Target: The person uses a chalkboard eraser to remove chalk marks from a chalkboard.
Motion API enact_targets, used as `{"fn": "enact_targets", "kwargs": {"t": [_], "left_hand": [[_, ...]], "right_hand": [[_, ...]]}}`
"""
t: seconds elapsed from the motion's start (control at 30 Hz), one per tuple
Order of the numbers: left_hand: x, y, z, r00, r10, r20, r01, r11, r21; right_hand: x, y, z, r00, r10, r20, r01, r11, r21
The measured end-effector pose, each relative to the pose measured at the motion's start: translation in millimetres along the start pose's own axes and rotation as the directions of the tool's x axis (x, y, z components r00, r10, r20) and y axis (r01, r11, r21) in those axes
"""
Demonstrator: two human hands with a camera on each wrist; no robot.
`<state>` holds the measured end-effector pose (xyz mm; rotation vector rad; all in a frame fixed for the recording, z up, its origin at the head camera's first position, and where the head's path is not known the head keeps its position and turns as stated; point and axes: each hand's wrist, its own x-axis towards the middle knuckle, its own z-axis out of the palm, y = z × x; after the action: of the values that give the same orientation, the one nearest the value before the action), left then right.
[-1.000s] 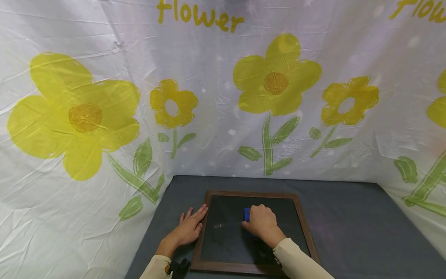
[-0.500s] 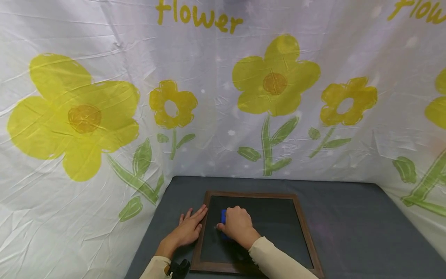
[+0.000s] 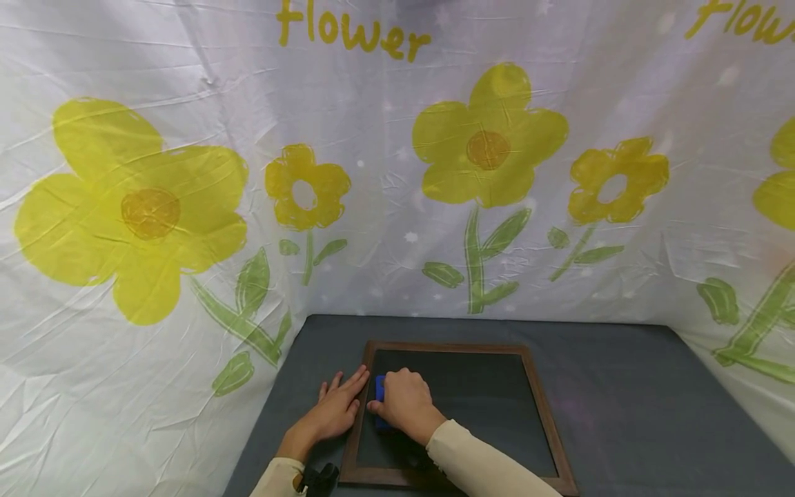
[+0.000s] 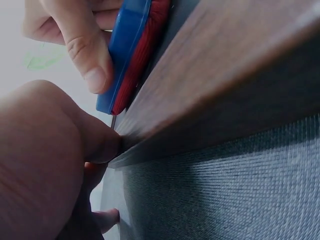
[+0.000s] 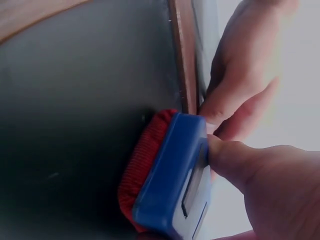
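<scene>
A blue chalkboard eraser (image 3: 380,388) with a red ribbed cloth underside (image 5: 145,167) is at the left side of the wood-framed chalkboard (image 3: 472,407). My right hand (image 3: 406,404) grips it from above, thumb on the near left side. In the right wrist view the cloth faces the dark board, its upper end close by the frame. My left hand (image 3: 332,408) lies at the board's left edge, fingers spread and mostly straight, the fingertips against the brown frame (image 4: 190,75). The right palm hides part of the eraser in the head view.
The chalkboard lies flat on a dark grey cloth-covered table (image 3: 627,400). White fabric (image 3: 385,276) printed with yellow flowers hangs behind and at both sides. A small pale mark (image 5: 52,175) shows on the board in the right wrist view.
My right hand has slid the eraser leftward from the board's middle to its left side. The white streak seen there earlier no longer shows in the head view. My left hand stays put.
</scene>
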<state>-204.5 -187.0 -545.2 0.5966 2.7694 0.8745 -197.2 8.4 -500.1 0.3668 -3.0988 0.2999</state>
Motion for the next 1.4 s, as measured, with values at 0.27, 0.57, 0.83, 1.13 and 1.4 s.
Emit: {"fn": "enact_targets", "kwargs": {"t": [0.27,0.57,0.83,1.13,1.4], "left_hand": [[0.1,-5.4,0.3,0.999,0.032,-0.005,-0.032,0.999,-0.039],[7.1,-22.4,10.3,0.995,0.09,-0.033,-0.091,0.995,-0.05],[5.7,-21.5,10.7,0.997,0.066,-0.029,-0.068,0.996,-0.058],[10.4,-28.5,15.7,0.999,0.034,-0.037,-0.036,0.998,-0.057],[11.3,-28.6,15.5,0.999,0.035,-0.027,-0.036,0.998,-0.052]], "right_hand": [[-0.8,0.4,-1.4,1.0,0.014,-0.009,-0.013,0.999,0.032],[-3.7,6.6,-6.0,0.999,0.04,0.002,-0.04,0.998,0.05],[-13.0,28.8,-14.0,0.997,0.076,0.007,-0.077,0.995,0.068],[-20.1,63.8,-23.5,0.985,0.173,0.027,-0.174,0.984,0.043],[-33.4,104.4,-31.4,0.976,0.214,0.036,-0.215,0.976,0.028]]}}
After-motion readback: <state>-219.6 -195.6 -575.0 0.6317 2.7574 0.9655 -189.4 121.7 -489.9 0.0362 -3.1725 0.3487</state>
